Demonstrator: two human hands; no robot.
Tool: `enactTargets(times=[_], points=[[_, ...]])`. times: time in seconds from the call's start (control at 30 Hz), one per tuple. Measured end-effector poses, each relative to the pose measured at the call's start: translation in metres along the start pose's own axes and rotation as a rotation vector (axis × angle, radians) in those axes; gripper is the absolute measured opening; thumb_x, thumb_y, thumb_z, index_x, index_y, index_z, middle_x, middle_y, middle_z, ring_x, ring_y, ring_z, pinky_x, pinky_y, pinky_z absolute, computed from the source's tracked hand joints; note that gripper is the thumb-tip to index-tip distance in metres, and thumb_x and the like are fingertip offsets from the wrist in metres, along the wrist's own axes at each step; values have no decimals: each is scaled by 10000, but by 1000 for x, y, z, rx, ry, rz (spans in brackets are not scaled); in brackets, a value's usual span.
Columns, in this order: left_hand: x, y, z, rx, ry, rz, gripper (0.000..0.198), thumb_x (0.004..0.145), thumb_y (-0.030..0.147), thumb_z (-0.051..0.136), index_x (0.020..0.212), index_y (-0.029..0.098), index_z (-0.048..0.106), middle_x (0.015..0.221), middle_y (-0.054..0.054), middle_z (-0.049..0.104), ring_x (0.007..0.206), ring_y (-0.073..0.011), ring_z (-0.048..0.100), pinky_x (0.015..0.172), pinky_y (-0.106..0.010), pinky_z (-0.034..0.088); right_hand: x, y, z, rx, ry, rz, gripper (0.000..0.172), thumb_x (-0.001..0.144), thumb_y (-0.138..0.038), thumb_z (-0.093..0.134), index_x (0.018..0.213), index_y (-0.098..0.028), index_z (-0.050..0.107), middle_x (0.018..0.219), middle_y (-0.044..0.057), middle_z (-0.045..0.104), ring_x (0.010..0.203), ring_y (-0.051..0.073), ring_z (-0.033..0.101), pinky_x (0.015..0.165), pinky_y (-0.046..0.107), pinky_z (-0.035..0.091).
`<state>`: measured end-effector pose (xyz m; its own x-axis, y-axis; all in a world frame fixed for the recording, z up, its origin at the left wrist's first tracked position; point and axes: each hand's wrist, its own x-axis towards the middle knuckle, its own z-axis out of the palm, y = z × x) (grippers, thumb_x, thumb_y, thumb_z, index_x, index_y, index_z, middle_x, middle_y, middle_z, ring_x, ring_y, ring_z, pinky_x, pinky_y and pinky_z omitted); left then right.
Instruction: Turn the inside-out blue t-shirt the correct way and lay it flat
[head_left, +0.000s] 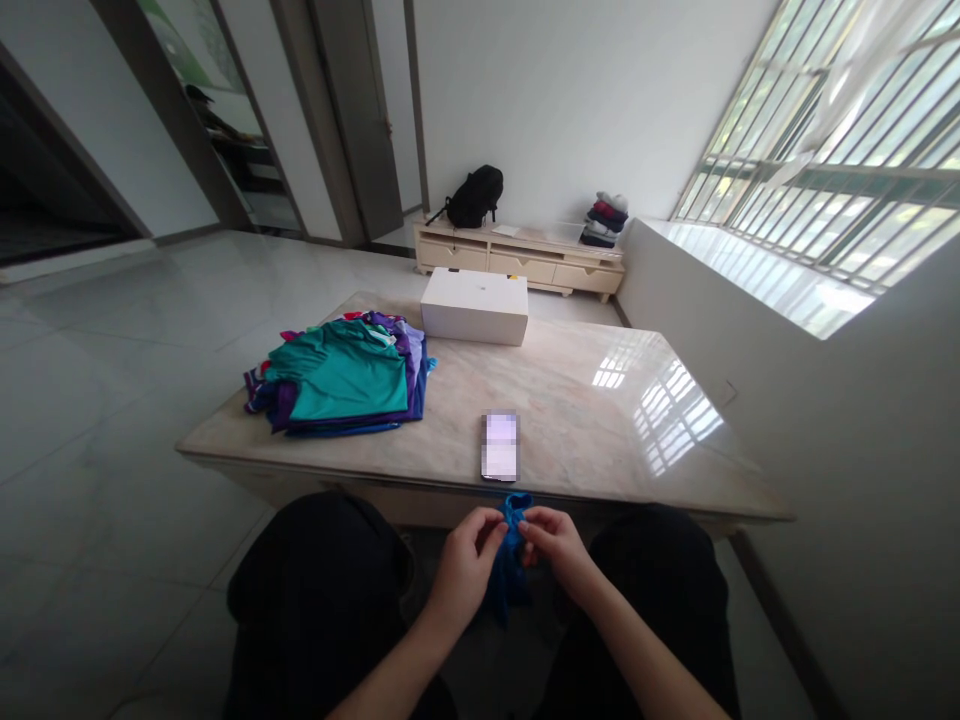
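Note:
A blue piece of cloth, apparently a garment (510, 575), hangs between my knees in front of the table's near edge. My left hand (476, 545) pinches it at the upper left, thumb against fingertips. On the other side, my right hand (553, 540) pinches it at the upper right. A small loop of the cloth stands up between the two hands. The lower part hangs in shadow, so its full shape is hidden. Just beyond the hands, a phone (500, 446) with a lit, blurred screen lies on the marble-topped table (577, 420).
A pile of folded clothes (349, 370), a green one on top, lies on the table's left. A white box (475, 307) sits at its far edge. Against the wall, a low cabinet (525, 268) carries a black backpack (476, 197) and stacked clothes (604, 220). My knees flank the hands.

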<state>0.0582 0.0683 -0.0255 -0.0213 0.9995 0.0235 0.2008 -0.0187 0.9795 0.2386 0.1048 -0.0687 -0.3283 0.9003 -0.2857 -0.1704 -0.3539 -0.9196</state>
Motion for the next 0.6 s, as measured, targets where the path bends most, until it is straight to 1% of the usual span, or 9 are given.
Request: enactTargets(times=[0.13,0.27,0.4,0.53,0.6], points=[[-5,10,0,120,-1,74,225,980,379,561,928,205,693,912,-64,729,869,-237,699,804,-312,518,1,1,-5,17,7,1,495,714,-557,876,919,-134,718,558,7,676,482,139,635,492,223,440],[-14,21,1,269,-69,161,234,1004,321,514,895,223,698,907,-56,691,875,-217,680,808,-298,497,-2,3,-8,22,-24,20,508,685,-545,900,923,-134,721,636,41,726,542,173,688,522,240,471],[-16,20,4,305,-86,127,233,984,295,517,838,215,679,871,-58,678,820,-211,669,757,-293,481,-7,6,-7,12,-74,42,468,667,-510,919,851,-127,722,610,46,717,541,189,693,525,245,463],[-14,16,5,297,-127,120,205,971,276,531,836,206,669,845,-43,651,777,-195,641,720,-278,457,-9,7,-6,24,-88,42,450,739,-545,862,819,-129,712,603,37,704,535,170,682,537,239,457],[-14,16,5,310,-147,116,126,933,236,566,858,206,663,825,-24,623,753,-182,620,700,-268,439,-9,6,-7,31,-90,38,450,772,-558,833,795,-128,704,605,39,703,529,156,673,539,233,451]])
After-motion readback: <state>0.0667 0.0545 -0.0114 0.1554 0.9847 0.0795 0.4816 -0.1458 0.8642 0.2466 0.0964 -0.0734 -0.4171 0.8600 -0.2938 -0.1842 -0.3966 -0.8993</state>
